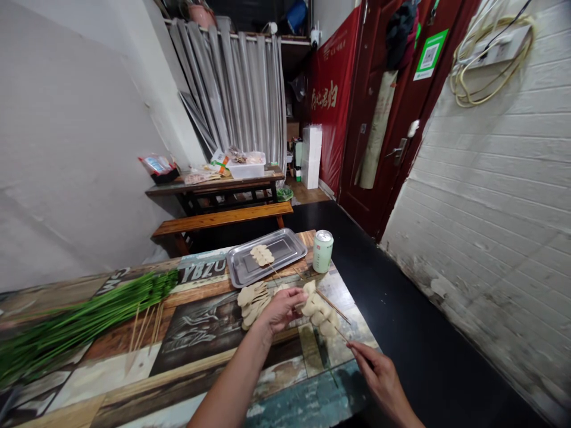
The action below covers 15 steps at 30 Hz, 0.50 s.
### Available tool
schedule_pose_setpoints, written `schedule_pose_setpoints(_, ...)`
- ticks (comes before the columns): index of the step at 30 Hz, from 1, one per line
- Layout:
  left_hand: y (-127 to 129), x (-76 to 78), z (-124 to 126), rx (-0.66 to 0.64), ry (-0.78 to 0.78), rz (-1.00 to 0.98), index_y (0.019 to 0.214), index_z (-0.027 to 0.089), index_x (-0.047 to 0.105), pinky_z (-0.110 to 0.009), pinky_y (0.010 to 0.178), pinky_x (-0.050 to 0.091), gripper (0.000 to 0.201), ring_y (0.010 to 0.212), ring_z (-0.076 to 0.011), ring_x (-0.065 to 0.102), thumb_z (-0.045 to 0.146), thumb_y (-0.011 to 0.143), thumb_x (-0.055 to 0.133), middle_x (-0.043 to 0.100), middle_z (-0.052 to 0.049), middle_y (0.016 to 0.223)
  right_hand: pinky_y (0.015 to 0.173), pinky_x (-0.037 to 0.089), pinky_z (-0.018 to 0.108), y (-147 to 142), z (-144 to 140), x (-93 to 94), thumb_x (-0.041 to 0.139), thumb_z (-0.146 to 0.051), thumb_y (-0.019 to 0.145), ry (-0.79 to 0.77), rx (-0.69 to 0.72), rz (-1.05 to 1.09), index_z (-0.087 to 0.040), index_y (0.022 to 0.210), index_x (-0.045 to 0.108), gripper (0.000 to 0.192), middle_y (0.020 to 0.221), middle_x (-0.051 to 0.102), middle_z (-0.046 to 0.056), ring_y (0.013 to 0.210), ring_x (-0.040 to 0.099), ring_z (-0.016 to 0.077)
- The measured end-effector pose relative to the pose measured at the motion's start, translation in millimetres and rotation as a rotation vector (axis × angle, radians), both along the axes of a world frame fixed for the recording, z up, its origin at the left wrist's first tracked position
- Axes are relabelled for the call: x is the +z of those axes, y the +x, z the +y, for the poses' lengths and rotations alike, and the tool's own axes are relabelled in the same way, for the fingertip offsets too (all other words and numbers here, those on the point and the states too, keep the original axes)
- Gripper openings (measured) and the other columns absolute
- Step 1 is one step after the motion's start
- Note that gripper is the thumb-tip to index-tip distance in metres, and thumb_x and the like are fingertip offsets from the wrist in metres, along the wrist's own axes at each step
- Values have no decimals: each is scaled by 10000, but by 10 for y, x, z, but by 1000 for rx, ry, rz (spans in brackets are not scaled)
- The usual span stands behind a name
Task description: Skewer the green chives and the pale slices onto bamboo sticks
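Pale round slices (319, 309) threaded on a thin bamboo skewer (341, 333) lie before the silver metal tray (250, 270). Left hand (281, 309) pinches the top slice; right hand (379, 374) grips the skewer's end.

The table top (196, 270) bears the letters "YBZU".

Left hand (281, 309) curled forward; right hand (379, 371) pinching, fingers closed

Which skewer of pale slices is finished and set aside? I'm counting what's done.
The skewer on the metal tray, its slices untouched; the other skewer sits between both hands, left hand and right hand.
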<state>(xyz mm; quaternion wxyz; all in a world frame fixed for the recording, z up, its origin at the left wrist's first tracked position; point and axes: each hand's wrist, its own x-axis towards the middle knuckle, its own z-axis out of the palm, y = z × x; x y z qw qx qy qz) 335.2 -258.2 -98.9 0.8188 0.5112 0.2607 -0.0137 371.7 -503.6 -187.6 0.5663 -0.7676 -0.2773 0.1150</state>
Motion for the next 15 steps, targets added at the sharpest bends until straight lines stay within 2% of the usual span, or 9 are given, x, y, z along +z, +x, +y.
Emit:
schedule_pose_setpoints(4, 21, -9, 35, -66, 51, 16, 694, 118, 601, -219, 551, 428, 266, 577, -98, 538, 240, 519, 760, 588, -5, 646, 770, 514, 308, -9, -14, 5, 521, -366, 786, 14, -12, -2, -218, 929, 697, 271, 930, 696, 79, 860, 643, 232)
schedule_pose_setpoints(7, 19, 9, 27, -84, 12, -25, 791, 120, 605, -226, 591, 451, 288, 636, -115, 569, 224, 560, 742, 623, -35, 740, 769, 512, 319, -26, -11, 33, 525, -373, 780, 15, -43, 21, -204, 904, 704, 276, 913, 699, 88, 856, 642, 241)
schedule_pose_setpoints(11, -28, -42, -106, 103, -194, -163, 945, 161, 566, -246, 691, 474, 356, 730, -123, 601, 238, 628, 709, 637, -49, 888, 759, 504, 308, -92, 89, 117, 517, -372, 784, 44, -74, 88, -179, 893, 702, 288, 892, 700, 96, 838, 639, 239)
schedule_pose_setpoints(15, -125, -246, -347, 229, -396, -144, 875, 164, 558, -271, 673, 496, 284, 694, -137, 617, 228, 638, 702, 644, -23, 766, 614, 507, 265, -170, 286, 214, 513, -404, 783, 106, -93, 156, -161, 888, 699, 323, 739, 696, 71, 678, 629, 209)
